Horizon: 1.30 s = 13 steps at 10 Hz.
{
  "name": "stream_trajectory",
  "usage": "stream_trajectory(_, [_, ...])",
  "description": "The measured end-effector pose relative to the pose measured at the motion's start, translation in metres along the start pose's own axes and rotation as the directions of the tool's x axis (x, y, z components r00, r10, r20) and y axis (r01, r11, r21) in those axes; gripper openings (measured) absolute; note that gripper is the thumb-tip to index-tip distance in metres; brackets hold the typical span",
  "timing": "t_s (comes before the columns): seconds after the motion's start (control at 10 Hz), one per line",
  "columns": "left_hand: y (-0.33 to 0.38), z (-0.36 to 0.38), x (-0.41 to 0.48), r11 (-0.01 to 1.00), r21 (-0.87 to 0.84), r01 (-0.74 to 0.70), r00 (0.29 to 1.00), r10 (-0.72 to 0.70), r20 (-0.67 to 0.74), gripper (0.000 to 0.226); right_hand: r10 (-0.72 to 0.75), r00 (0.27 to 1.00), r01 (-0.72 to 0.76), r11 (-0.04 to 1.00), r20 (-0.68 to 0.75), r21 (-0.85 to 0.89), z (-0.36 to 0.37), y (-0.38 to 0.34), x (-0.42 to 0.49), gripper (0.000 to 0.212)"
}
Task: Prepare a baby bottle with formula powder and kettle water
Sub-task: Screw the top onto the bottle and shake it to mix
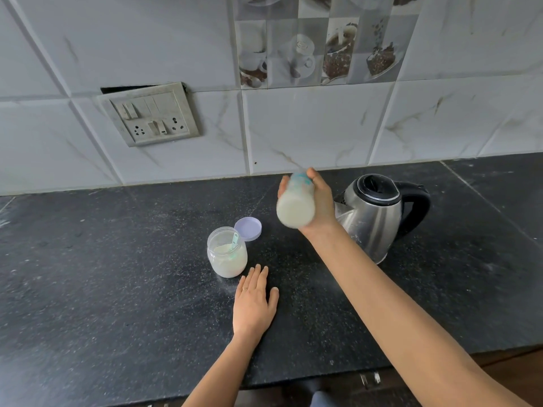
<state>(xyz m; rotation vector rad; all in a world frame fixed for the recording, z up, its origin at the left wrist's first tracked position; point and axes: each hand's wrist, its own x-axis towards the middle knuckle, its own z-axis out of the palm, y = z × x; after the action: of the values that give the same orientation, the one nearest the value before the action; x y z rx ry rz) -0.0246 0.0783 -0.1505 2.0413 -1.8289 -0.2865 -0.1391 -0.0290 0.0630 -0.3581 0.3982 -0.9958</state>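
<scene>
My right hand (320,201) grips a baby bottle (295,207) full of milky white liquid, held in the air above the counter and blurred, its base turned toward me. An open clear jar of formula powder (226,254) stands on the dark counter with a teal scoop (235,240) inside. Its lilac lid (249,228) lies flat just behind it. My left hand (254,304) rests flat on the counter, fingers straight, right in front of the jar. A steel kettle (371,218) with a black lid and handle stands to the right of the bottle.
The black speckled counter (117,274) runs to a tiled wall behind. A switch and socket plate (150,114) sits on the wall at the left. The counter's front edge (293,383) is close to me, with cabinet handles below.
</scene>
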Motion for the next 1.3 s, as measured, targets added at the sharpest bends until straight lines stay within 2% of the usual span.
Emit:
stream_trajectory(0.1, [0.000,0.001,0.000,1.000,0.002,0.001,1.000,-0.001,-0.005,0.058,0.064,0.994,-0.063,0.998,0.084,-0.015,-0.007,0.008,-0.005,0.040])
stream_trajectory(0.2, [0.000,0.001,0.001,1.000,0.006,0.002,1.000,-0.002,-0.011,0.058,0.129,0.926,-0.078,0.985,0.354,-0.156,-0.013,0.015,-0.015,0.039])
stream_trajectory(0.3, [-0.001,0.001,0.000,1.000,0.001,-0.002,1.000,0.002,-0.009,0.057,0.042,0.994,-0.041,0.999,0.104,-0.012,-0.008,0.008,-0.006,0.030])
stream_trajectory(0.4, [-0.001,0.001,0.000,1.000,0.002,-0.003,1.000,0.003,-0.009,0.057,0.045,0.999,-0.046,0.988,0.013,0.149,-0.014,0.002,-0.003,0.042])
stream_trajectory(0.5, [-0.002,0.002,0.000,1.000,0.015,-0.003,1.000,0.003,-0.009,0.058,0.134,0.938,-0.087,0.984,0.321,-0.155,-0.024,0.006,-0.018,0.041])
stream_trajectory(0.6, [-0.002,0.003,0.001,1.000,0.017,-0.007,1.000,0.007,-0.010,0.058,0.089,0.957,-0.068,0.994,0.275,-0.082,-0.019,0.009,-0.022,0.040])
stream_trajectory(0.7, [-0.001,0.002,0.001,1.000,0.007,-0.008,1.000,0.009,-0.017,0.057,0.022,0.995,-0.002,0.981,-0.100,0.195,-0.020,0.007,-0.003,0.037])
stream_trajectory(0.8, [-0.001,0.003,0.000,1.000,0.016,-0.012,1.000,0.012,-0.009,0.058,0.149,0.987,-0.150,0.988,0.068,0.023,-0.017,0.006,-0.008,0.048])
stream_trajectory(0.9, [-0.001,0.003,0.001,1.000,0.026,-0.012,1.000,0.012,-0.015,0.058,0.143,0.939,-0.042,0.950,0.313,-0.308,-0.020,0.007,-0.018,0.034])
stream_trajectory(1.0, [0.000,0.004,0.002,1.000,0.028,-0.008,1.000,0.009,-0.018,0.058,0.062,0.994,-0.059,0.997,0.090,-0.044,-0.011,0.005,-0.012,0.028])
stream_trajectory(1.1, [0.000,0.003,0.001,1.000,0.024,-0.007,1.000,0.007,-0.015,0.058,0.105,0.990,-0.107,0.994,0.093,0.018,-0.014,0.007,-0.011,0.044])
stream_trajectory(1.2, [-0.001,0.003,0.000,1.000,0.021,0.003,1.000,-0.003,-0.017,0.058,0.124,0.941,-0.053,0.973,0.314,-0.224,-0.026,0.010,-0.018,0.049])
stream_trajectory(1.3, [0.000,0.003,0.001,1.000,0.025,0.002,1.000,-0.002,-0.012,0.058,0.044,0.993,-0.045,0.999,0.109,0.004,-0.019,0.006,-0.011,0.035])
